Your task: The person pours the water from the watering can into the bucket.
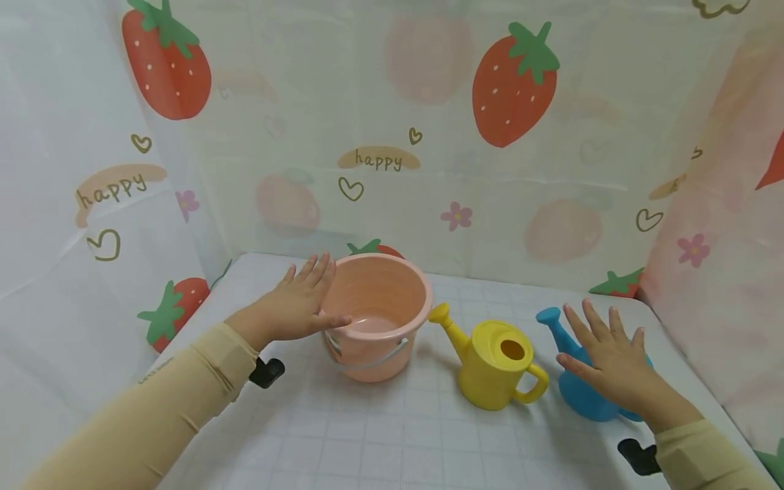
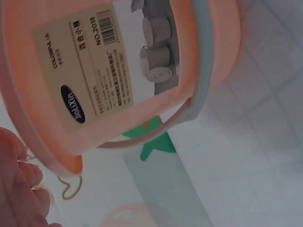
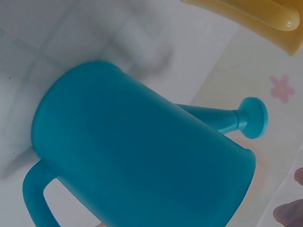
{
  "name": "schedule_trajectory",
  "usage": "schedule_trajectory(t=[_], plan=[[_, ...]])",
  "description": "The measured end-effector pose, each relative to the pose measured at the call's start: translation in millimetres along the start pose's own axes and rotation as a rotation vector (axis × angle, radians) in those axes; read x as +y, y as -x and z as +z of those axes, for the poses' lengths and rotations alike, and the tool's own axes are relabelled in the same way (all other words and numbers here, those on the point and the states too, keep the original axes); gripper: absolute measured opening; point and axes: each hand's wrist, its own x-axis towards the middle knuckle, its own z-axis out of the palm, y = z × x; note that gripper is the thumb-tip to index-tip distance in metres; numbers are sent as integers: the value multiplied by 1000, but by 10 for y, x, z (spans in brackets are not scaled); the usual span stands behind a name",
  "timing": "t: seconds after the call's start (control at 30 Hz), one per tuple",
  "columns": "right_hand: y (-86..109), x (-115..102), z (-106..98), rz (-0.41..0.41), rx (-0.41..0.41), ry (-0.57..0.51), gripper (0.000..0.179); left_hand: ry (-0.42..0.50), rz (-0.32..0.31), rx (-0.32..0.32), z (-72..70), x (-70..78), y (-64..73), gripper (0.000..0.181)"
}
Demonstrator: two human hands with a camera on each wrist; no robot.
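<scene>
A pink bucket [image 1: 376,350] with a pale handle stands on the table, and a printed label [image 2: 85,71] shows on its side in the left wrist view. My left hand [image 1: 297,305] is at the bucket's left rim, fingers straight; whether it touches the rim I cannot tell. Right of the bucket stands a yellow watering can [image 1: 486,378]. Farther right is a blue watering can [image 1: 582,395], partly hidden by my right hand [image 1: 618,364], whose fingers are spread above it and hold nothing. In the right wrist view the blue can's body and spout fill the middle.
The table [image 1: 380,442] has a white cloth with a faint grid. A curtain [image 1: 392,197] printed with strawberries, hearts and flowers hangs behind and along both sides. Black wrist mounts [image 1: 267,373] show beneath both sleeves.
</scene>
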Motion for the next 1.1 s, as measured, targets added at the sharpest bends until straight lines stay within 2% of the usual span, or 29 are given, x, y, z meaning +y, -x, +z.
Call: schedule_trajectory(t=[0.43, 0.77, 1.1], plan=[[-13, -18, 16, 22, -25, -16, 81, 19, -7, -30, 106, 17, -35, 110], [-37, -23, -1, 12, -24, 0, 83, 44, -11, -79, 51, 50, -60, 122], [-39, -52, -14, 9, -17, -37, 85, 43, -21, -120, 19, 70, -59, 122]])
